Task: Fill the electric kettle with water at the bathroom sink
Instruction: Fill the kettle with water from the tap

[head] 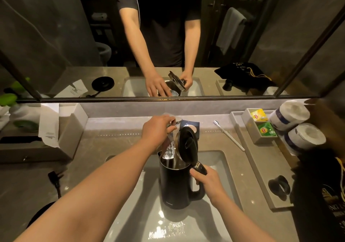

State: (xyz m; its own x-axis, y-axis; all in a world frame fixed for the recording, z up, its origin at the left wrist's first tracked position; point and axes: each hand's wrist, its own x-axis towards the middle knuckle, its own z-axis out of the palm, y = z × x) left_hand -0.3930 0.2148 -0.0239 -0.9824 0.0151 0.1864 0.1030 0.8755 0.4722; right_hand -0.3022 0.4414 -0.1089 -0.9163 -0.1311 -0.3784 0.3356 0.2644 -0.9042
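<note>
Kettle: black cylindrical electric kettle (175, 184) upright, held over the pale rectangular sink basin (222, 169); hinged black lid (187, 144) flipped up, tilted back toward the handle side.
Right hand: right hand (209, 183) wrapped around the black kettle handle (198, 191), fingers clenched on it, thumb near the lid hinge.
Left hand: left hand (157, 129) up at the chrome tap (172, 125) behind the kettle, fingers curled over the tap top, gripping it.
Water: clear stream (169, 146) falling from the tap into the open kettle mouth; fill level cannot be read.
Basin: wet glints and splashes on the basin floor in front of the kettle.
Bench: grey stone bench (97, 144) surrounds the sink; white toothbrush (228, 136) lies on it right of the tap.
Right side: grey tray (261, 169) holding a box with yellow and green tea bags (262, 123); two white paper rolls (296, 126) beside it.
Left side: black power plug (54, 177) on the bench.
Mirror: wall mirror (56, 36) above reflects both hands and the open kettle.
</note>
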